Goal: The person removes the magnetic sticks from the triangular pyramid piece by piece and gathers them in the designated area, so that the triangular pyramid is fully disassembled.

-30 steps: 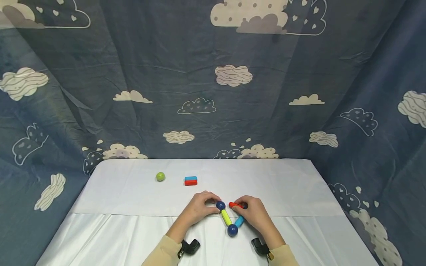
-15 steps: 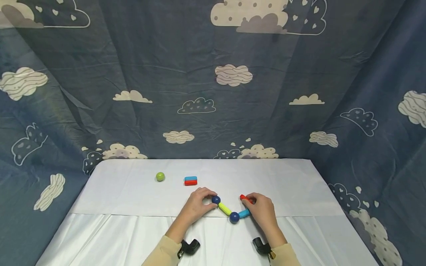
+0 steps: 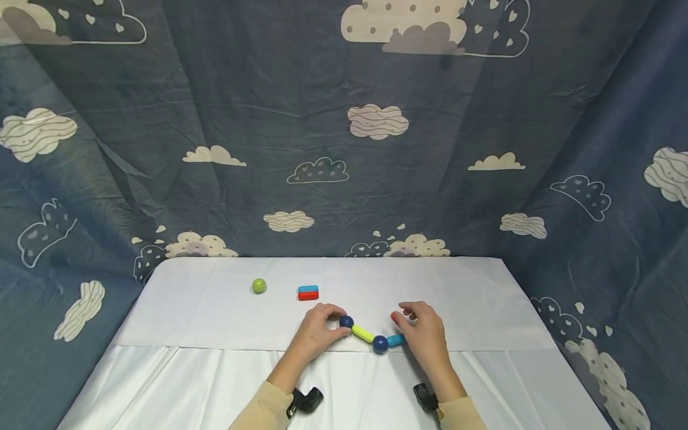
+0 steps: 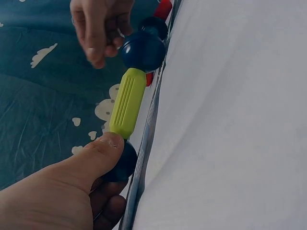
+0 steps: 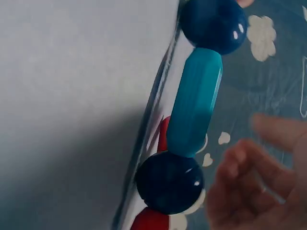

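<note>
In the head view, my left hand (image 3: pixel 317 332) pinches a dark blue ball (image 3: pixel 346 322) between thumb and fingers. A lime magnetic stick (image 3: pixel 362 334) runs from that ball to a middle blue ball (image 3: pixel 380 344), and a light blue stick (image 3: pixel 395 340) follows on the right. Beyond it, the right wrist view has a third blue ball (image 5: pixel 170 182) with a red stick (image 5: pixel 151 220) at its lower side. My right hand (image 3: pixel 427 331) is beside this end. Its fingers, blurred in the right wrist view, are loosely bent and apart from the pieces.
A green ball (image 3: pixel 259 285) lies on the white table (image 3: pixel 204 310) at the back left. Beside each other, a loose blue stick (image 3: pixel 309 288) and a loose red stick (image 3: pixel 308 295) lie behind my left hand. A dark cloud-print curtain (image 3: pixel 322 197) surrounds the table's back and sides.
The joined sticks have spread from a narrow V to a wide, nearly straight line. My right hand has moved right and loosened from the red-stick end. My left hand has shifted slightly left, keeping its ball.
</note>
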The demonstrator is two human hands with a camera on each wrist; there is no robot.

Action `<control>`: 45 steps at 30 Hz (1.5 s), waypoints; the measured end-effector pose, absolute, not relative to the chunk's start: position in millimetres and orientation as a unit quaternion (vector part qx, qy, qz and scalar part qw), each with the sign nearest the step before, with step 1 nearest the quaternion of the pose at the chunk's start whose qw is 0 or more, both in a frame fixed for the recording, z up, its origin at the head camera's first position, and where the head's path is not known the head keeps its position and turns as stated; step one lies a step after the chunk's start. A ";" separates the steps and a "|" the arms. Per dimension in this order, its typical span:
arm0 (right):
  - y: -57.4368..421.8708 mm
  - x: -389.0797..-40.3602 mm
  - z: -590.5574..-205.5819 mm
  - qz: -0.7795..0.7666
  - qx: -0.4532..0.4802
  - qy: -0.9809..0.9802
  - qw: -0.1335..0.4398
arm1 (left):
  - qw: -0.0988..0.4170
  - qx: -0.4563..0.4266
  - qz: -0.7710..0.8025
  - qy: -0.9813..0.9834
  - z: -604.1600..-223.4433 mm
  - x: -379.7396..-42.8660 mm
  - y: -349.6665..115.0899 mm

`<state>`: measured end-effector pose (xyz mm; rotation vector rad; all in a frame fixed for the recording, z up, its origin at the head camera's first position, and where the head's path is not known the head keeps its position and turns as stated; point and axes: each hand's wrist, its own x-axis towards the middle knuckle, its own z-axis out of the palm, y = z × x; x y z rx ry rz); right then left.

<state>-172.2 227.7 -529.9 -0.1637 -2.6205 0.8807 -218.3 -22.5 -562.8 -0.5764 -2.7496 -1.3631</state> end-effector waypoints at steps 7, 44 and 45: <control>204.9 -165.8 -529.6 0.379 0.033 -0.917 0.122 | 0.032 -0.170 -0.435 -0.884 -563.4 -218.1 -22.5; 196.2 -164.8 -538.0 0.305 0.041 -0.951 0.024 | -0.002 -0.172 -0.470 -0.866 -561.6 -220.7 -27.1; 196.2 -164.8 -538.2 0.306 0.039 -0.951 0.024 | 0.000 -0.173 -0.473 -0.864 -561.7 -220.7 -27.3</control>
